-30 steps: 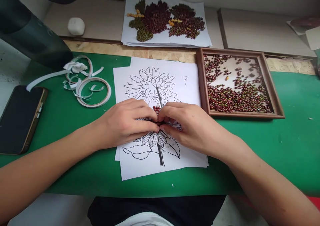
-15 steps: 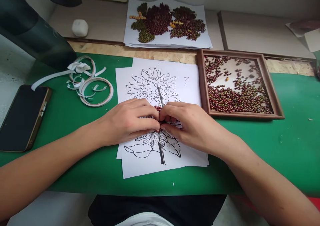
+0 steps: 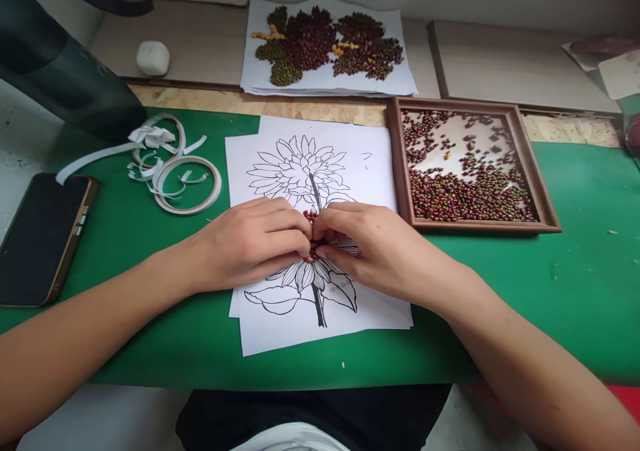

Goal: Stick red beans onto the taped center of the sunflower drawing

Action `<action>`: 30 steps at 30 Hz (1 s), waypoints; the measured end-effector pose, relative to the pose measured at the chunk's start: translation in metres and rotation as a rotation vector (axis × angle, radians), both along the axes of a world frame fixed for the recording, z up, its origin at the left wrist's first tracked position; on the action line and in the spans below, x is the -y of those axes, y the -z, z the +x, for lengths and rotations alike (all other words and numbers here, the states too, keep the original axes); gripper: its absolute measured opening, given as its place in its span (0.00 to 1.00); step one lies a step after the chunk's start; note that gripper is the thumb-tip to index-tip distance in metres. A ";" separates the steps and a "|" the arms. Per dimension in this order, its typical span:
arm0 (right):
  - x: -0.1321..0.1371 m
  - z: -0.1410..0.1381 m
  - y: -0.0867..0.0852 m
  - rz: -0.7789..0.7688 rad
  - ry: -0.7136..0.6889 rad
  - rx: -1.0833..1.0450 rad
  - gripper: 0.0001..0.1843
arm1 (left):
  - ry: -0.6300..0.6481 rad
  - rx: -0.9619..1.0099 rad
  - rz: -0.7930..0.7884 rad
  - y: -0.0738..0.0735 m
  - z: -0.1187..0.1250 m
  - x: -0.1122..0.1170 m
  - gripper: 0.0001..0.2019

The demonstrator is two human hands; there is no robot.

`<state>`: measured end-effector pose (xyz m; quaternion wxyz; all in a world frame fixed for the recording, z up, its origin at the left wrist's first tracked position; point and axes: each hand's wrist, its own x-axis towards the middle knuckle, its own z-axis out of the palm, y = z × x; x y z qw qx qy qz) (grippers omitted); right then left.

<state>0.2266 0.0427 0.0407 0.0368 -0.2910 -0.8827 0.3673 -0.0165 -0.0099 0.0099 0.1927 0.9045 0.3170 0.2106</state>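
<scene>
A sheet of paper with flower line drawings (image 3: 295, 318) lies in front of me. Small red beans (image 3: 311, 216) sit on the centre of the lower flower, partly covered by my fingers. My left hand (image 3: 260, 238) rests on the sheet from the left, its fingertips closed together at that centre. From the right, my right hand (image 3: 370, 244) meets it there, thumb and index finger pinched at the beans. Whatever lies between the fingertips of either hand is too small or hidden to name.
A wooden frame tray (image 3: 550, 219) holding red and green beans stands right of the paper. Double-sided tape rolls (image 3: 215, 194) with peeled strips, and a phone (image 3: 43, 238), lie at the left. Behind are a dark bottle (image 3: 75, 71), a white case (image 3: 153, 58) and finished bean pictures (image 3: 310, 41).
The whole view has shifted slightly left. Both hands stay at the flower's centre, with fingertips a little further apart and more of the beans showing between them.
</scene>
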 end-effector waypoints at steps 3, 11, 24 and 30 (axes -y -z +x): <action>0.000 0.000 0.000 -0.001 -0.002 0.000 0.05 | 0.002 0.012 -0.020 -0.001 0.000 0.000 0.06; 0.000 0.000 0.000 -0.007 0.001 -0.004 0.05 | 0.001 0.025 -0.007 -0.001 0.000 0.000 0.09; 0.000 0.000 0.001 0.007 -0.006 -0.004 0.05 | -0.016 0.021 0.115 0.002 0.003 0.003 0.03; 0.000 0.000 0.001 0.009 -0.004 0.000 0.05 | -0.061 0.017 0.120 0.000 0.006 0.005 0.02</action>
